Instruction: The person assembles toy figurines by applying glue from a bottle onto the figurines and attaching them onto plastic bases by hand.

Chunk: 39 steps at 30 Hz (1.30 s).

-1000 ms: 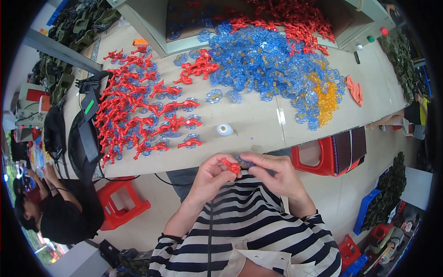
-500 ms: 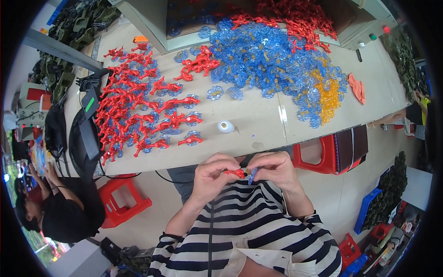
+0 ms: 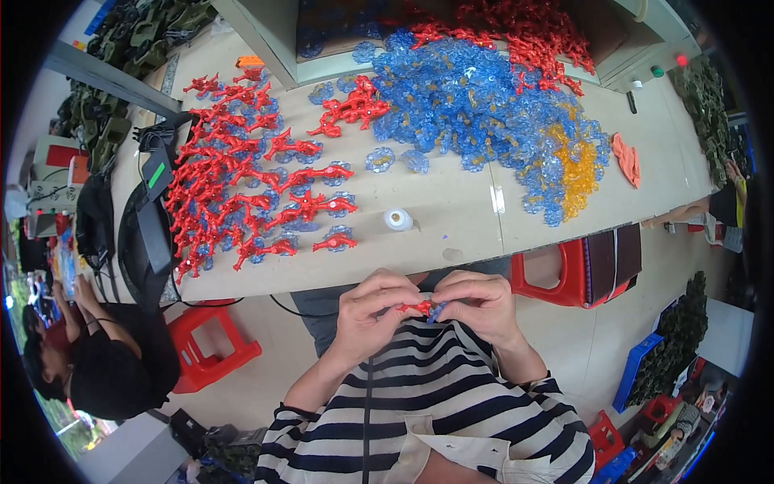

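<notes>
In front of my striped shirt, just off the table's near edge, both hands meet. My left hand [image 3: 372, 315] pinches a small red plastic figure [image 3: 415, 308]. Against its right end, my right hand [image 3: 482, 305] pinches a clear blue plastic piece [image 3: 436, 311]; the two parts touch, and fingertips hide most of both. Rows of red figures on blue bases [image 3: 310, 208] cover the left of the table. Beyond my hands stands a small white bottle [image 3: 397, 219].
A large heap of clear blue pieces [image 3: 459, 105] fills the far middle, with yellow pieces [image 3: 576, 173] at its right and red figures [image 3: 532, 36] behind. An orange cloth [image 3: 626, 160] lies right. Red stools [image 3: 210, 345] stand below the table; another person [image 3: 113, 355] sits left.
The red figure and blue piece have come closer together, now touching between my fingertips. My hands have barely moved; the view has shifted slightly.
</notes>
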Available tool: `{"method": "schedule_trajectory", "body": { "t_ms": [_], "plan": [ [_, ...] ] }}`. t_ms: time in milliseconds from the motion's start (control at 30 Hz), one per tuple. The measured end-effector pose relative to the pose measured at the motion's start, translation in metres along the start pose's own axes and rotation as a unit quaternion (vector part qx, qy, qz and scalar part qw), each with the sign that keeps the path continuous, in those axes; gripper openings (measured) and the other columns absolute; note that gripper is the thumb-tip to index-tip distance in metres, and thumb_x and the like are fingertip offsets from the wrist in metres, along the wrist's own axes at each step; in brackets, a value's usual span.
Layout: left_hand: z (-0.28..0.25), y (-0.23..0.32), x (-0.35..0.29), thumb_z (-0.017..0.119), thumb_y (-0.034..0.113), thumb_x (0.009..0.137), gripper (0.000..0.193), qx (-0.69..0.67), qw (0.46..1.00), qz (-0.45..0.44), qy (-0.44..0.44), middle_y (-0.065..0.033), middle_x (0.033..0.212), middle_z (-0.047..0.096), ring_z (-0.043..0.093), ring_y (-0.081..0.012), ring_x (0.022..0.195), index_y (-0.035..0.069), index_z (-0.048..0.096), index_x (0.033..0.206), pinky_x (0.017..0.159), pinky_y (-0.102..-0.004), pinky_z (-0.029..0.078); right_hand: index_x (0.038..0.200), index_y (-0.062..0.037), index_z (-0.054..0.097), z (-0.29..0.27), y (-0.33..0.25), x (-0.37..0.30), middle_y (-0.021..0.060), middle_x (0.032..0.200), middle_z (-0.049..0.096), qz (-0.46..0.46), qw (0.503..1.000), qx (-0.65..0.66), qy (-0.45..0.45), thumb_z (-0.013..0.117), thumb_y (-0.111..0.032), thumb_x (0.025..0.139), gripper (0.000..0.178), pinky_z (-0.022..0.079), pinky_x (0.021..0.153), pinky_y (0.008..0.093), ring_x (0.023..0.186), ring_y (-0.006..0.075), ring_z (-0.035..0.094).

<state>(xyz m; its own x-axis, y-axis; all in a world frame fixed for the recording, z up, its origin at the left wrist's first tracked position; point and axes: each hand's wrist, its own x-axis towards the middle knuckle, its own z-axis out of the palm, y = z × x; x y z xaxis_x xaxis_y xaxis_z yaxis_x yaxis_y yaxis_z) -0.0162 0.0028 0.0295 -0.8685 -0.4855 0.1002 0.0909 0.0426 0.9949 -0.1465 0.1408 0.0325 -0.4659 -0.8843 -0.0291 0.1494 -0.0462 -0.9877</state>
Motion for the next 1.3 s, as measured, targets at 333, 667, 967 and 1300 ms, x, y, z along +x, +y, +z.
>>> {"method": "schedule_trajectory", "body": {
  "t_ms": [333, 667, 967, 1300],
  "plan": [
    [-0.008, -0.012, 0.005, 0.069, -0.009, 0.060, 0.022, -0.071, 0.992, 0.095, -0.042, -0.0094, 0.086, 0.063, 0.060, -0.0237, 0.084, 0.001, 0.068, 0.080, 0.071, -0.0318, 0.050, 0.081, 0.0013, 0.065, 0.012, -0.008, -0.005, 0.0104, 0.078, 0.064, -0.152, 0.977, -0.147, 0.041, 0.074, 0.001, 0.061, 0.022, 0.049, 0.065, 0.0296, 0.074, 0.0231, 0.061],
    [-0.009, -0.021, 0.006, 0.069, -0.011, 0.058, 0.025, -0.154, 0.983, 0.067, -0.071, -0.0124, 0.086, 0.064, 0.060, -0.0298, 0.090, 0.002, 0.068, 0.078, 0.067, -0.0339, 0.054, 0.084, 0.0035, 0.062, 0.013, -0.008, -0.003, 0.0111, 0.080, 0.062, -0.257, 0.943, -0.211, 0.004, 0.074, 0.001, 0.058, 0.028, 0.050, 0.065, 0.0334, 0.075, 0.0265, 0.060],
    [-0.010, -0.013, 0.006, 0.069, -0.010, 0.057, 0.022, -0.100, 0.988, 0.063, -0.097, -0.0122, 0.084, 0.065, 0.061, -0.0292, 0.087, 0.002, 0.067, 0.076, 0.069, -0.0335, 0.053, 0.079, 0.0033, 0.066, 0.016, 0.002, -0.005, 0.0122, 0.076, 0.064, -0.256, 0.949, -0.184, 0.025, 0.072, -0.001, 0.062, 0.019, 0.051, 0.062, 0.0316, 0.070, 0.0258, 0.062],
    [-0.017, -0.005, -0.001, 0.070, -0.006, 0.058, 0.018, -0.027, 0.996, 0.061, -0.060, -0.0104, 0.084, 0.065, 0.061, -0.0271, 0.087, 0.001, 0.067, 0.075, 0.074, -0.0344, 0.050, 0.079, 0.0018, 0.066, 0.019, 0.011, 0.003, 0.0117, 0.075, 0.064, -0.253, 0.957, -0.139, -0.002, 0.071, 0.001, 0.063, 0.017, 0.050, 0.062, 0.0310, 0.069, 0.0249, 0.062]
  ]
}}
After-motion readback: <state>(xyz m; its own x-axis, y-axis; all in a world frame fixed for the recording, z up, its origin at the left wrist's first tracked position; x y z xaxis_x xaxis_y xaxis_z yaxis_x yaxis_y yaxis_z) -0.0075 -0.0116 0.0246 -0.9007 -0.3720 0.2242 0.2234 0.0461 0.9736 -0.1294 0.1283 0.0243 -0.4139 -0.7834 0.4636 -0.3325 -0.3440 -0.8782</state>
